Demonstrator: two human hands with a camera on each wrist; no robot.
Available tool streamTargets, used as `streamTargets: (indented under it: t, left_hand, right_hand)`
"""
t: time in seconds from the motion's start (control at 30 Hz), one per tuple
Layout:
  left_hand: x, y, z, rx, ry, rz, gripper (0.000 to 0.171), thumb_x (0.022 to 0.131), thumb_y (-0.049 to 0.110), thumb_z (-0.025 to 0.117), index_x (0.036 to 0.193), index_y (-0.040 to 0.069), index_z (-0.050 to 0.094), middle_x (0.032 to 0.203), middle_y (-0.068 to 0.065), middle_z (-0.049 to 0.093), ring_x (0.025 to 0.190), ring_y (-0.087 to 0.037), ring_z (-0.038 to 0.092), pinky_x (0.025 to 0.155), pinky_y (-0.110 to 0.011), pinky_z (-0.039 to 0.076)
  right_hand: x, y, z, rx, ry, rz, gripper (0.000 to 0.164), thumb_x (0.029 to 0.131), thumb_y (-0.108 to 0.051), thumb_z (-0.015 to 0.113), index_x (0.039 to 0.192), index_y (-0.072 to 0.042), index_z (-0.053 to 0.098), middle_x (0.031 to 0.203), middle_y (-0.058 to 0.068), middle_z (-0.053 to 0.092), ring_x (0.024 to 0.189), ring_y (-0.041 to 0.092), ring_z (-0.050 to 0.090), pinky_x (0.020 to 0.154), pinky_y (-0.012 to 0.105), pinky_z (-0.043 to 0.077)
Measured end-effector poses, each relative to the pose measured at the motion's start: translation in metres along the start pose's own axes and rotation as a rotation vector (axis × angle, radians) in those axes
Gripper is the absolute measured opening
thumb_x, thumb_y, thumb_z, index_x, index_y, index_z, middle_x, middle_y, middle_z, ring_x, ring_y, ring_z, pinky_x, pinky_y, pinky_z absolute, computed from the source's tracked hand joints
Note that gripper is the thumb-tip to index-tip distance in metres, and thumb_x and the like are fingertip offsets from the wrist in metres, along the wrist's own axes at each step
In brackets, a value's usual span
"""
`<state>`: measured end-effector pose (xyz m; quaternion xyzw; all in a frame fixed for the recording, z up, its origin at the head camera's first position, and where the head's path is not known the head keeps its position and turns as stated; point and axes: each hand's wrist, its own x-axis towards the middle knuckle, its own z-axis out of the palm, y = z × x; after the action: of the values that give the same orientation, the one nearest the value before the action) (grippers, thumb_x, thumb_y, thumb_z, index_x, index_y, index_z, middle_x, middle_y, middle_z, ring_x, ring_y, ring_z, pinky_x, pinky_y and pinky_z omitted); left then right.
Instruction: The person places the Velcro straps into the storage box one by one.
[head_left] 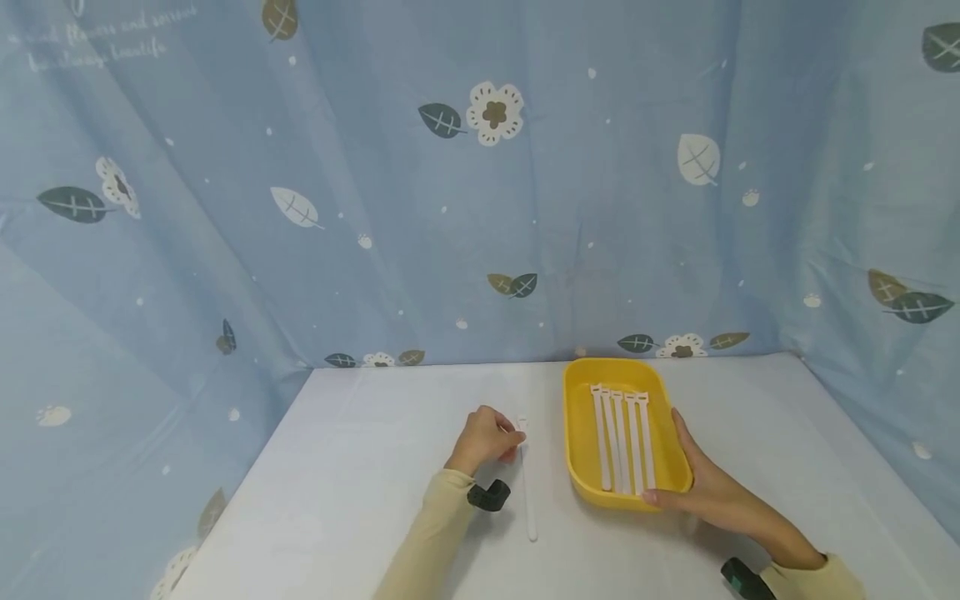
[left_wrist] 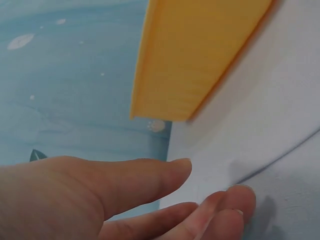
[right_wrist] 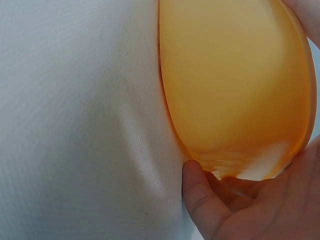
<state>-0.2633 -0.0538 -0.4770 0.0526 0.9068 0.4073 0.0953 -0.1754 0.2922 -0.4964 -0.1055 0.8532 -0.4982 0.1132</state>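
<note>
In the head view, one white strap-like cable tie (head_left: pixel 528 500) with a slotted head lies lengthwise on the table. My left hand (head_left: pixel 486 439) is at its upper end, fingertips over or beside the strap. The left wrist view shows a gap between the thumb (left_wrist: pixel 150 177) and the bent fingers, with nothing visibly held there. My right hand (head_left: pixel 712 492) grips the near right corner of a yellow tray (head_left: pixel 572 450), thumb at the near rim. Inside the tray, several similar white cable ties (head_left: pixel 618 442) lie side by side, heads at the far end.
The white-covered table (head_left: pixel 360 467) extends around the tray and strap. A blue curtain (head_left: pixel 375 167) with leaves and flowers hangs behind the table and along its sides. Dark wrist bands (head_left: pixel 489 496) sit on both forearms.
</note>
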Motion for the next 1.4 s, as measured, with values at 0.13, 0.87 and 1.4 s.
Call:
streamTargets:
  t: [0.13, 0.87, 1.4]
  left_hand:
    - [0.0, -0.003, 0.004, 0.016, -0.006, 0.018, 0.018, 0.09, 0.02, 0.08, 0.087, 0.003, 0.075, 0.063, -0.006, 0.074, 0.056, -0.014, 0.07, 0.062, -0.025, 0.056]
    - [-0.011, 0.003, 0.019, 0.06, 0.027, 0.035, 0.026, 0.087, 0.016, 0.082, 0.067, 0.005, 0.069, 0.05, -0.001, 0.062, 0.047, -0.011, 0.053, 0.05, -0.021, 0.044]
    - [-0.006, 0.004, 0.025, 0.153, 0.069, 0.003, 0.031, 0.083, 0.019, 0.087, 0.064, 0.009, 0.065, 0.051, 0.001, 0.061, 0.05, -0.012, 0.054, 0.049, -0.021, 0.044]
  right_hand:
    - [0.0, 0.001, 0.0, -0.017, -0.001, 0.018, 0.13, 0.089, -0.027, 0.078, 0.159, -0.014, -0.031, 0.168, 0.035, -0.013, 0.151, 0.065, 0.003, 0.11, 0.086, 0.021]
    - [0.0, 0.0, -0.002, -0.005, -0.01, 0.005, 0.128, 0.09, -0.026, 0.077, 0.159, -0.014, -0.031, 0.168, 0.034, -0.013, 0.152, 0.063, 0.003, 0.109, 0.086, 0.02]
    - [0.001, 0.002, 0.0, 0.0, -0.01, -0.011, 0.127, 0.091, -0.024, 0.076, 0.16, -0.014, -0.03, 0.167, 0.036, -0.013, 0.15, 0.066, 0.003, 0.107, 0.087, 0.02]
